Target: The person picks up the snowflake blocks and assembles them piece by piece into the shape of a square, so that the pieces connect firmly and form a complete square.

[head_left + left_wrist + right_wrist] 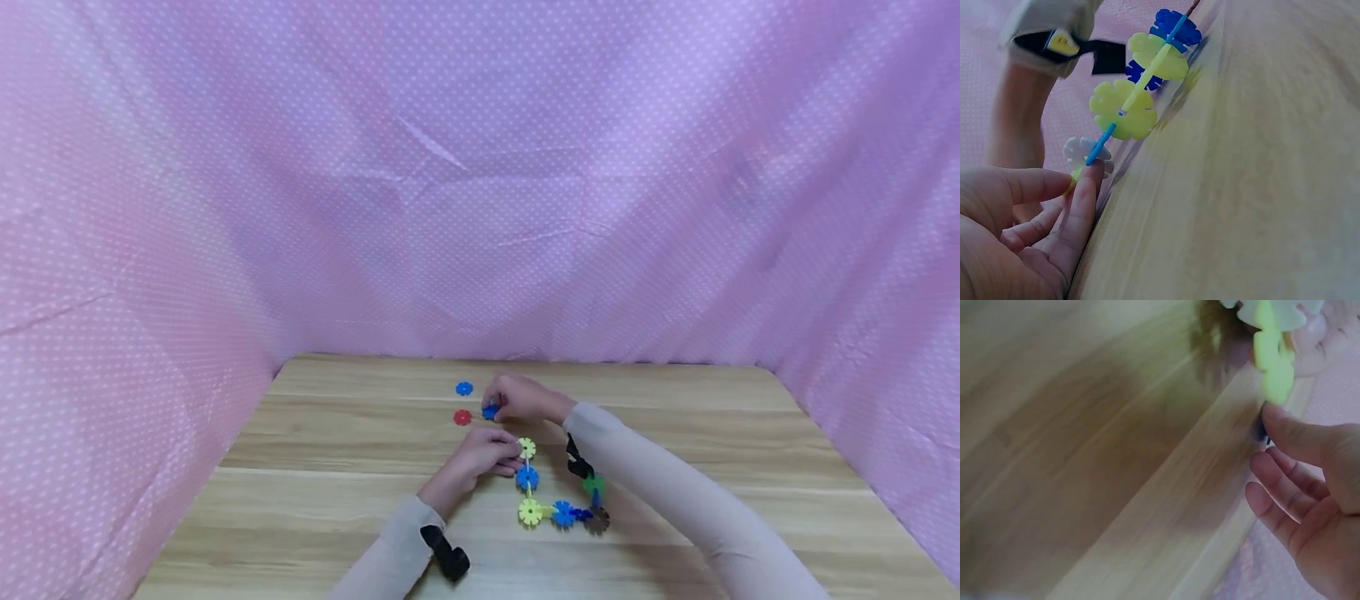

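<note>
A chain of slotted plastic snowflake discs lies on the table in the head view. From the yellow disc (pixel 527 448) at its upper left end, it bends past a blue disc (pixel 527 477), a lower yellow disc (pixel 530 512) and a brown disc (pixel 597 521) up to a green disc (pixel 594 485). My left hand (pixel 483 454) pinches the upper yellow end between thumb and fingers. Beyond it, my right hand (pixel 525 398) holds a separate dark blue disc (pixel 490 412) by its edge, largely hidden by the thumb in the right wrist view.
Two loose discs, one blue (pixel 464 388) and one red (pixel 462 417), lie left of my right hand. Pink dotted cloth (pixel 480 250) hangs behind and beside the wooden table (pixel 337 467). My right sleeve (pixel 675 483) passes over the table near the green disc.
</note>
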